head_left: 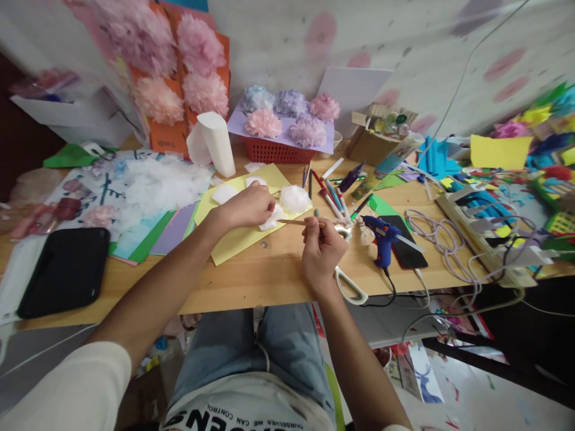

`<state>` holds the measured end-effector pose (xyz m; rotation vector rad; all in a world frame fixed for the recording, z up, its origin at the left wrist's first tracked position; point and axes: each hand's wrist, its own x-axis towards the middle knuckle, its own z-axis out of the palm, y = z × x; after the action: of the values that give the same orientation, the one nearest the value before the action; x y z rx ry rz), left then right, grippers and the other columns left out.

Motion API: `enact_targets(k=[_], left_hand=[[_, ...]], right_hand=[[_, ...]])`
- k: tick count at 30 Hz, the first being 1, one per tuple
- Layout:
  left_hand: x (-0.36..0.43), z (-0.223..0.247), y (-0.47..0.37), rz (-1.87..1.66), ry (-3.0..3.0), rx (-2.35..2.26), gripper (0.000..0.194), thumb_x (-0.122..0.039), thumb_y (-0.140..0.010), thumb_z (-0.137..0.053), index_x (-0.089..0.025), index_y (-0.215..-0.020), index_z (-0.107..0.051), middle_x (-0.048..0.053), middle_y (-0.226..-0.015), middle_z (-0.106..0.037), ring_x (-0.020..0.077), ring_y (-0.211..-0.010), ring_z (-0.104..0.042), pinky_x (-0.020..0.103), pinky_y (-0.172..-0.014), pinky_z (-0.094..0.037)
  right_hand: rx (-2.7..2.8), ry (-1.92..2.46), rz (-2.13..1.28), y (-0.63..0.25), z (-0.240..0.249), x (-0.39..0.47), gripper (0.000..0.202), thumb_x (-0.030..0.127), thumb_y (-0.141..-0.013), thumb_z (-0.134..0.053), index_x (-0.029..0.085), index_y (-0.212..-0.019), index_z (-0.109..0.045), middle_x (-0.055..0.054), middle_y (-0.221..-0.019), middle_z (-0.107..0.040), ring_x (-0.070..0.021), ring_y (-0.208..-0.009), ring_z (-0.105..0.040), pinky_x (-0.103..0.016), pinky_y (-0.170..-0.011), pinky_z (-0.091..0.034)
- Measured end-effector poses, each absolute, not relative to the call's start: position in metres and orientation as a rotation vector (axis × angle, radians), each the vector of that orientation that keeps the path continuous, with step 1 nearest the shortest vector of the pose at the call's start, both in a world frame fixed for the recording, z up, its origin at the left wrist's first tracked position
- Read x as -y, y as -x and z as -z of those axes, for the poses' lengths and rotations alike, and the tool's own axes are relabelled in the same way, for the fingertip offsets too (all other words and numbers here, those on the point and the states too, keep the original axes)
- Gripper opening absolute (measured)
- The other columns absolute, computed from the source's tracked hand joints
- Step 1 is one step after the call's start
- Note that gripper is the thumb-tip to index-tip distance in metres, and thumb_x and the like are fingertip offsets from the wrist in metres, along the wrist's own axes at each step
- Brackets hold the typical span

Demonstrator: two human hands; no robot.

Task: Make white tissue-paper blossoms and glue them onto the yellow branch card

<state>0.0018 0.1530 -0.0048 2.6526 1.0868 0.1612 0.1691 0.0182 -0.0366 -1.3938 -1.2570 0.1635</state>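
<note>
My left hand (250,205) is closed over the yellow sheet (227,244), its fingertips gripping a small white tissue paper piece (272,218). In my closed right hand (322,248) is a thin brown stick (291,222) that looks like a pencil, pointing left. Its tip reaches the edge of that white piece; whether they touch is hard to tell. Other white paper pieces (224,193) lie on the yellow sheet beside my left hand. A fluffy white paper pompom (295,199) rests at the sheet's right corner.
White scissors (351,287) and a blue glue gun (384,236) with its cord lie to the right, near several pens (333,194). A paper roll (216,143) and a red basket (281,151) stand behind. Tissue paper (168,182) and a black tablet-like object (65,272) are left.
</note>
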Motion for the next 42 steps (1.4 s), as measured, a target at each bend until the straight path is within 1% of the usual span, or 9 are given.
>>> enact_targets(k=[7,10,14,16,18,24,30,34,42], left_hand=[[-0.151,0.0,0.002,-0.213,-2.648,-1.1,0.016,-0.024,-0.08,-0.06,-0.018,-0.076,-0.074,0.009,-0.074,-0.067,0.0264,-0.09,-0.058,0.036,-0.086,-0.04],[-0.146,-0.01,0.004,-0.262,-2.618,-1.098,0.016,-0.022,-0.081,-0.06,-0.017,-0.079,-0.075,0.007,-0.074,-0.067,0.0228,-0.085,-0.058,0.033,-0.085,-0.041],[-0.134,-0.023,0.004,-0.301,-2.533,-1.102,0.02,-0.021,-0.085,-0.057,-0.016,-0.077,-0.074,0.004,-0.072,-0.067,0.0176,-0.073,-0.058,0.029,-0.072,-0.041],[-0.128,-0.025,0.001,-0.271,-2.475,-1.13,0.02,-0.021,-0.086,-0.057,-0.015,-0.075,-0.073,0.004,-0.071,-0.067,0.0167,-0.068,-0.057,0.028,-0.064,-0.038],[-0.125,-0.024,-0.001,-0.229,-2.455,-1.166,0.021,-0.02,-0.086,-0.057,-0.015,-0.074,-0.073,0.004,-0.069,-0.067,0.0167,-0.065,-0.055,0.029,-0.062,-0.037],[-0.129,-0.013,-0.005,-0.251,-2.549,-1.205,0.023,-0.015,-0.083,-0.054,-0.015,-0.071,-0.073,0.004,-0.062,-0.062,0.018,-0.066,-0.054,0.031,-0.069,-0.04],[-0.136,-0.004,-0.006,-0.265,-2.537,-1.151,0.019,-0.018,-0.081,-0.059,-0.017,-0.073,-0.076,0.005,-0.061,-0.062,0.0213,-0.077,-0.057,0.033,-0.082,-0.043],[-0.137,0.001,-0.006,-0.276,-2.573,-1.181,0.019,-0.019,-0.08,-0.059,-0.017,-0.073,-0.076,0.007,-0.062,-0.063,0.0226,-0.078,-0.058,0.037,-0.089,-0.043],[-0.138,0.003,-0.006,-0.271,-2.564,-1.15,0.017,-0.019,-0.078,-0.06,-0.018,-0.071,-0.076,0.007,-0.062,-0.064,0.0232,-0.078,-0.058,0.04,-0.092,-0.041]], right_hand=[[1.282,1.413,-0.239,-0.161,0.035,-0.028,0.032,0.041,-0.101,-0.05,0.02,-0.083,-0.065,0.002,-0.066,-0.063,-0.0117,-0.057,-0.056,-0.026,-0.058,-0.041],[1.272,1.412,-0.277,-0.16,0.036,-0.031,0.032,0.042,-0.102,-0.049,0.02,-0.085,-0.066,0.002,-0.066,-0.064,-0.0124,-0.058,-0.057,-0.026,-0.058,-0.043],[1.257,1.39,-0.274,-0.161,0.036,-0.03,0.032,0.042,-0.101,-0.05,0.02,-0.085,-0.066,0.002,-0.066,-0.063,-0.0124,-0.059,-0.057,-0.026,-0.059,-0.043],[1.254,1.385,-0.258,-0.163,0.035,-0.028,0.033,0.041,-0.101,-0.051,0.02,-0.081,-0.065,0.002,-0.065,-0.062,-0.0121,-0.058,-0.056,-0.026,-0.058,-0.042],[1.231,1.388,-0.228,-0.166,0.034,-0.025,0.034,0.041,-0.101,-0.052,0.02,-0.077,-0.064,0.002,-0.064,-0.061,-0.0119,-0.057,-0.055,-0.026,-0.058,-0.042],[1.173,1.381,-0.125,-0.172,0.034,-0.016,0.032,0.041,-0.101,-0.052,0.021,-0.081,-0.067,0.002,-0.064,-0.062,-0.0124,-0.056,-0.057,-0.027,-0.058,-0.043],[1.29,1.354,-0.148,-0.169,0.032,-0.018,0.029,0.038,-0.101,-0.051,0.021,-0.084,-0.066,0.003,-0.064,-0.064,-0.0122,-0.055,-0.058,-0.027,-0.058,-0.044],[1.338,1.375,-0.108,-0.166,0.031,-0.02,0.027,0.035,-0.101,-0.052,0.02,-0.084,-0.067,0.002,-0.065,-0.065,-0.012,-0.055,-0.058,-0.027,-0.058,-0.043],[1.352,1.403,-0.082,-0.166,0.033,-0.021,0.03,0.036,-0.101,-0.05,0.02,-0.08,-0.066,0.002,-0.064,-0.063,-0.0119,-0.055,-0.055,-0.026,-0.058,-0.041]])
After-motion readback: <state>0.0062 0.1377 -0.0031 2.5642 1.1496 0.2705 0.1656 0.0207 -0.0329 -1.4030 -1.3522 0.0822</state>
